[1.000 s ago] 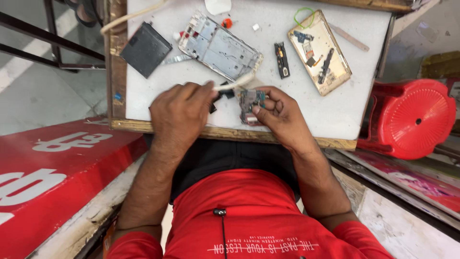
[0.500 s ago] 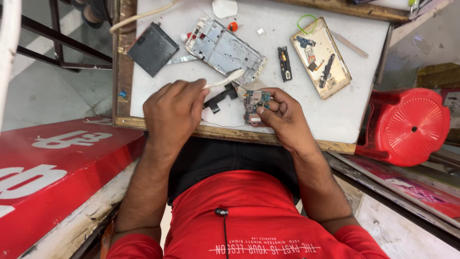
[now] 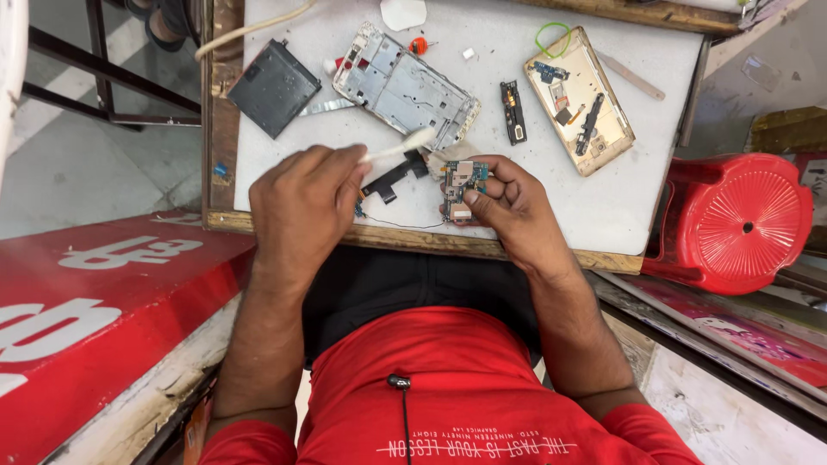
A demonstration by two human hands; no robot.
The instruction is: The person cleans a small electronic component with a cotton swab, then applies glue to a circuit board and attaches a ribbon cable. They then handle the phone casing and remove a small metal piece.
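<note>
My right hand point(image 3: 512, 207) grips a small blue-green circuit board point(image 3: 463, 182) between thumb and fingers, just above the white tabletop point(image 3: 603, 211). My left hand point(image 3: 301, 202) is closed around a slim white brush-like tool point(image 3: 401, 146). The tool's tip points right, a little above and to the left of the board. A black flex strip point(image 3: 392, 178) lies on the table between the two hands. My red shirt fills the bottom of the view.
A silver phone frame point(image 3: 405, 86), a dark flat panel point(image 3: 274, 86), a small black part point(image 3: 511, 99) and a gold back cover point(image 3: 579, 99) holding small parts lie further back. A red plastic stool point(image 3: 741, 220) stands at the right, a red board point(image 3: 86, 301) at the left.
The tip of the white tool has lifted from beside the circuit board to slightly above it. Both hands stay close together at the table's near edge.
</note>
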